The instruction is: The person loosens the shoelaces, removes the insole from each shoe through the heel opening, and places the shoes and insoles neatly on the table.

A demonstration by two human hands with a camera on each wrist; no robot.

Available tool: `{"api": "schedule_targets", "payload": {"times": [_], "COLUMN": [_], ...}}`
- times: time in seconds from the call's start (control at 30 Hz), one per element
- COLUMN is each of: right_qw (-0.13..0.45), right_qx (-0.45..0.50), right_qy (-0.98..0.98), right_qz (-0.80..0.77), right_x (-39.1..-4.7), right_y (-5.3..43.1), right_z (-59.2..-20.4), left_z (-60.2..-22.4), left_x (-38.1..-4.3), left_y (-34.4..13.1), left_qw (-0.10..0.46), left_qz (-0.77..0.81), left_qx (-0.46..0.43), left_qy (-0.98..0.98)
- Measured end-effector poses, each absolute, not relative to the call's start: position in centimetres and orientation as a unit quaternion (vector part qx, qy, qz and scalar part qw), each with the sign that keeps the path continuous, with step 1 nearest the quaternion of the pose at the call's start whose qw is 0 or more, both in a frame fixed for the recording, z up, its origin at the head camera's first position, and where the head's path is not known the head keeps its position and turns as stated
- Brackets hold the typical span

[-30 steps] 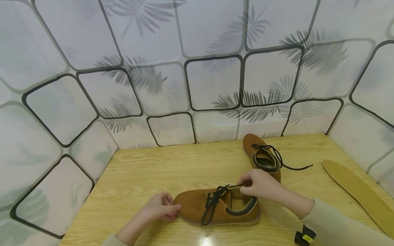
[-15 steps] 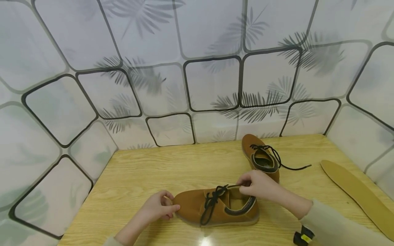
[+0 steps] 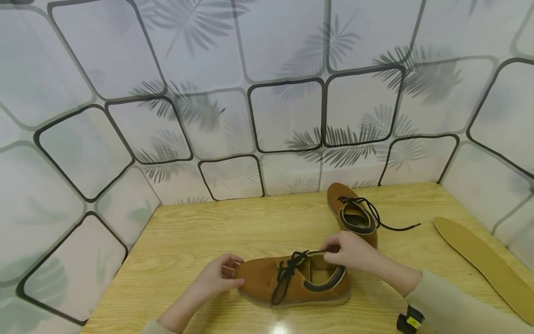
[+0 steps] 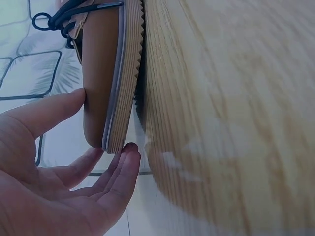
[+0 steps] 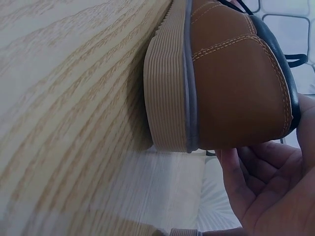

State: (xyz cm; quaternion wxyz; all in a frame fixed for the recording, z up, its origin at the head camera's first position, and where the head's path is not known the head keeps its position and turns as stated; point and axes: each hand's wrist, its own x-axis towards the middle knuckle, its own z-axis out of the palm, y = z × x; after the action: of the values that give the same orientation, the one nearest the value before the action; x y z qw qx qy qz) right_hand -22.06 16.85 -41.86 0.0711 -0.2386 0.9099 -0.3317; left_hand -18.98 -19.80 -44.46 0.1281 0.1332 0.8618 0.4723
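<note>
A brown lace-up shoe [image 3: 260, 278] with black laces rests upright on the table in the head view, toe to the left. My right hand [image 3: 348, 250] grips its padded collar at the heel, thumb inside the opening and fingers on the outside. In the right wrist view, the heel [image 5: 236, 98] sits low on the wood, beside the curled fingers. My left hand [image 3: 217, 276] is at the toe, its fingers loosely spread. The left wrist view has the thumb touching the leather toe [image 4: 98, 98], with the other fingertips close to the sole's front edge.
A second brown shoe [image 3: 340, 195], its laces trailing right, stands behind the right hand. A flat tan insole [image 3: 479, 264] lies at the table's right side. The wood-grain table [image 3: 200, 232] meets patterned walls [image 3: 288, 116] behind and on both sides.
My left hand's fingers have spread and risen slightly at the toe. The right hand keeps its grip on the collar, and the shoe stays in place. The head view has shifted a little.
</note>
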Motion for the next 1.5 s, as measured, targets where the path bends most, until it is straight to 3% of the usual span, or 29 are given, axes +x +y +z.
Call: {"api": "schedule_targets", "payload": {"times": [0.4, 0.87, 1.5], "right_qw": [0.072, 0.082, 0.108], "right_qx": [-0.247, -0.299, -0.332], "right_qy": [0.903, 0.872, 0.851], "right_qz": [-0.343, -0.38, -0.392], "right_x": [-21.8, -22.4, -22.5], "right_y": [17.1, 16.5, 13.5], "right_z": [-41.8, -39.6, -40.1], "left_z": [-44.3, -44.6, -44.5], "left_x": [-18.9, -18.8, -18.6], "left_y": [-19.2, -19.5, -19.6], "left_qw": [0.167, 0.164, 0.173], "left_qz": [0.518, 0.543, 0.545], "left_qx": [0.122, 0.11, 0.111], "left_qy": [0.83, 0.816, 0.813]}}
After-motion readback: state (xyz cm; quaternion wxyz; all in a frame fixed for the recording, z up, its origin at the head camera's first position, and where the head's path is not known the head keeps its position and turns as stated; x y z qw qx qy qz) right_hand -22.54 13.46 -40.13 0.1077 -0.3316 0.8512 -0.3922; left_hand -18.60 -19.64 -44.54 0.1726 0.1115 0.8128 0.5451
